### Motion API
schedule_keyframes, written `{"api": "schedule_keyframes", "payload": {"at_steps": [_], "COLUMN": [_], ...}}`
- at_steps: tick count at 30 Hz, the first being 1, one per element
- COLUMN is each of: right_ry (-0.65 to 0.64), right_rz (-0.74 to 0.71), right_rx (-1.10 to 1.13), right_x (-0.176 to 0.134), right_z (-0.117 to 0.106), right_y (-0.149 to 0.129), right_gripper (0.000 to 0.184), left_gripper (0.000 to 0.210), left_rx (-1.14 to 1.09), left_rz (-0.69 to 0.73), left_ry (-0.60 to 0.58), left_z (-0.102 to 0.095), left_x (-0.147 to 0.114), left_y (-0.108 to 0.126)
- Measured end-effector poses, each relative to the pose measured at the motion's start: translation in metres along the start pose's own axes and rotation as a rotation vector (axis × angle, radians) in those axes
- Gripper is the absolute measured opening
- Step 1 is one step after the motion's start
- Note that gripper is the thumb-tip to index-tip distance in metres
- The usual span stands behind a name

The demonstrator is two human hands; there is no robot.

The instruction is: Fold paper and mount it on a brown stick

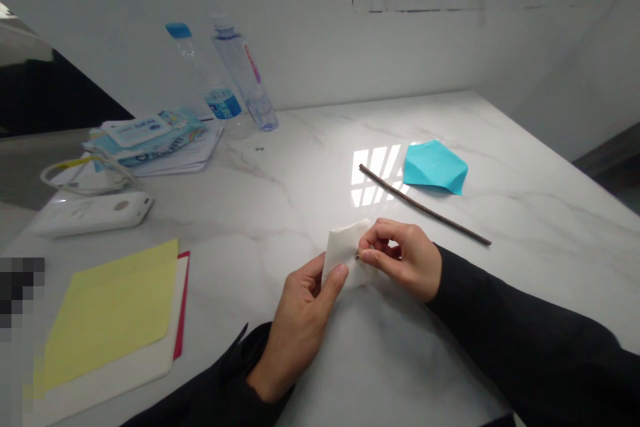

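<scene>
My left hand [307,310] grips a folded piece of white paper [345,247] by its lower left side, thumb in front and fingers behind. My right hand [404,257] is closed in a pinch against the paper's right part. A tiny dark tip shows at its fingertips, too small to name. Beyond the hands a thin brown stick [425,205] lies slantwise on the table. Next to it rests a creased turquoise sheet of paper [435,167].
On the left lie yellow paper [117,313], with white and red sheets beneath, and a white power bank-like device [95,213] with a cable. Behind are a wipes pack [145,137] and two plastic bottles [225,103] [250,80]. The marble-patterned table [300,180] meets a wall.
</scene>
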State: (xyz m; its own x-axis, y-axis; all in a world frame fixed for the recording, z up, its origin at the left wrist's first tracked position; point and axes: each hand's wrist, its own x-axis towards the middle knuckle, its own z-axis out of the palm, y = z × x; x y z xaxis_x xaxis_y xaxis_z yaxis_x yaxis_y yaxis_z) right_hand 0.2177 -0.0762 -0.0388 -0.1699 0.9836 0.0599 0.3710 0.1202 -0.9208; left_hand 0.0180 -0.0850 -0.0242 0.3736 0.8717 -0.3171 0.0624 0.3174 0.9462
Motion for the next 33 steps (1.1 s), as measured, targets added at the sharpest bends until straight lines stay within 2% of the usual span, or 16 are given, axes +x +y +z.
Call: {"api": "schedule_keyframes", "payload": {"at_steps": [11,33], "right_ry": [0.043,0.082], "right_rz": [-0.053,-0.074], "right_rx": [-0.054,-0.079], "right_x": [-0.0016,-0.0012], "right_z": [0.0025,0.0043], "right_y": [0.0,0.0022], "right_gripper": [0.006,0.007], "left_gripper": [0.032,0.034], "left_rx": [0.006,-0.099], "left_rz": [0.016,0.012], "left_ry": [0.012,-0.052], "left_z": [0.0017,0.0019], "left_x": [-0.0007,-0.0008], "left_y": [0.0024,-0.0021]}}
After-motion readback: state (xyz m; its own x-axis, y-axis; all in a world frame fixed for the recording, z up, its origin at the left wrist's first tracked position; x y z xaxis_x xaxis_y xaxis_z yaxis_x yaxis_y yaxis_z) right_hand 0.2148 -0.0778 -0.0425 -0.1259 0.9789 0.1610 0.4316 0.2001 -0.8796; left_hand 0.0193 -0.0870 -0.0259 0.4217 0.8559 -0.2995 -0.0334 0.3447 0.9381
